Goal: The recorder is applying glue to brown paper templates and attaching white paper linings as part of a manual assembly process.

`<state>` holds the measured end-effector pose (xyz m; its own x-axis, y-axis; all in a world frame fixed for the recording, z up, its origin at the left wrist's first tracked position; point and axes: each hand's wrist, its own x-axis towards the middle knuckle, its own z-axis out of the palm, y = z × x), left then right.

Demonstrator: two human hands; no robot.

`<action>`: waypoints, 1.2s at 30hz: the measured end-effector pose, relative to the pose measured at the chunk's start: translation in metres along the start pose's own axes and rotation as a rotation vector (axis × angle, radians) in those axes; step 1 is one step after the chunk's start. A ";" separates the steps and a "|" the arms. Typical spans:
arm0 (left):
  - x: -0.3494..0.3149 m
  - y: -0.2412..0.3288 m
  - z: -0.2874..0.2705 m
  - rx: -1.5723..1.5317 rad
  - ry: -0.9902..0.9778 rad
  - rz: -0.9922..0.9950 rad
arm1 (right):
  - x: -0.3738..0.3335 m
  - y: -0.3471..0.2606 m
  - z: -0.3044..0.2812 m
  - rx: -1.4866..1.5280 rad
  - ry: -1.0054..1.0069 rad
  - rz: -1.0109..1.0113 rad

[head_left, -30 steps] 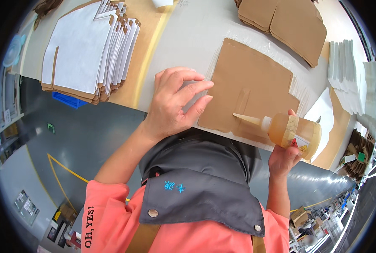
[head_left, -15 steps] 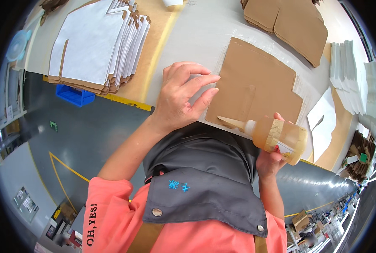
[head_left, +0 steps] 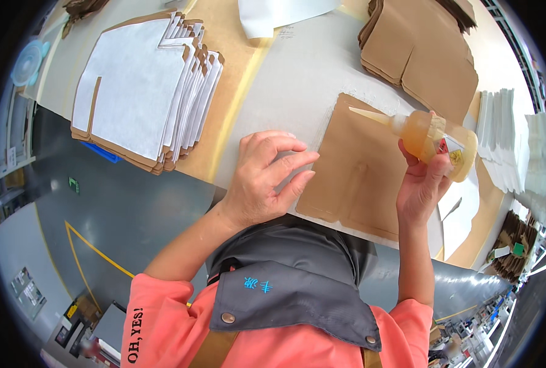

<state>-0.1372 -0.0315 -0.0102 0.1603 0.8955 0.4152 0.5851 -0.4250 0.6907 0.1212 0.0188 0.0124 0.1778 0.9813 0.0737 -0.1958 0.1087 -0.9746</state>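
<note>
Raised since earlier, the glue bottle (head_left: 435, 140), clamped in the right hand (head_left: 421, 187), nozzles toward the brown cardboard blank (head_left: 362, 165) near the desk's (head_left: 297, 80) front edge; left hand (head_left: 264, 178), fingers apart, pins it; no glue line visible yet

A clear squeeze bottle of amber glue (head_left: 435, 136) with a long pale nozzle is gripped in the right hand (head_left: 421, 187) above the flat brown cardboard blank (head_left: 362, 168) on the worktop (head_left: 297, 80). On the bottle's side sits a small label (head_left: 452, 152): a white patch beside a red and a yellow diamond-shaped warning mark. At far left, a small green sign (head_left: 74, 184) shows on the grey floor (head_left: 126, 214). At lower left lie flat printed sheets (head_left: 26, 287), too small to make out.
</note>
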 end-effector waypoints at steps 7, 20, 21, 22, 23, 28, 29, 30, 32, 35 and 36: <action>0.003 0.000 0.000 -0.011 -0.033 -0.009 | 0.009 0.008 0.000 -0.079 -0.026 0.009; 0.001 -0.001 0.001 -0.020 0.014 0.009 | -0.054 -0.001 -0.022 -0.136 -0.140 0.163; 0.001 -0.002 0.001 -0.020 0.012 0.007 | -0.060 -0.004 -0.020 -0.135 -0.140 0.166; 0.001 -0.003 0.002 -0.019 0.022 0.017 | -0.064 -0.005 -0.017 -0.093 -0.111 0.188; 0.001 -0.004 0.002 -0.019 0.031 0.027 | -0.069 -0.007 -0.016 -0.052 -0.082 0.209; -0.001 -0.002 0.002 0.000 0.035 0.028 | -0.094 -0.005 -0.023 -0.206 -0.122 0.193; -0.002 -0.001 0.002 0.006 0.036 0.028 | -0.096 -0.006 -0.021 -0.166 -0.185 0.161; -0.002 -0.001 0.003 0.010 0.037 0.031 | -0.097 -0.006 -0.019 -0.126 -0.248 0.127; -0.002 -0.003 0.006 -0.019 0.053 0.038 | -0.101 -0.002 -0.020 -0.074 -0.208 0.064; 0.003 -0.001 0.010 -0.023 0.057 0.061 | -0.103 -0.014 -0.039 -0.100 0.000 0.106; 0.003 0.004 0.006 -0.039 0.057 0.075 | -0.102 -0.028 -0.047 -0.059 0.138 0.199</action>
<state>-0.1299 -0.0293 -0.0096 0.1562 0.8527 0.4986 0.5414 -0.4961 0.6788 0.1534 -0.0914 0.0219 0.2723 0.9509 -0.1469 -0.1841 -0.0984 -0.9780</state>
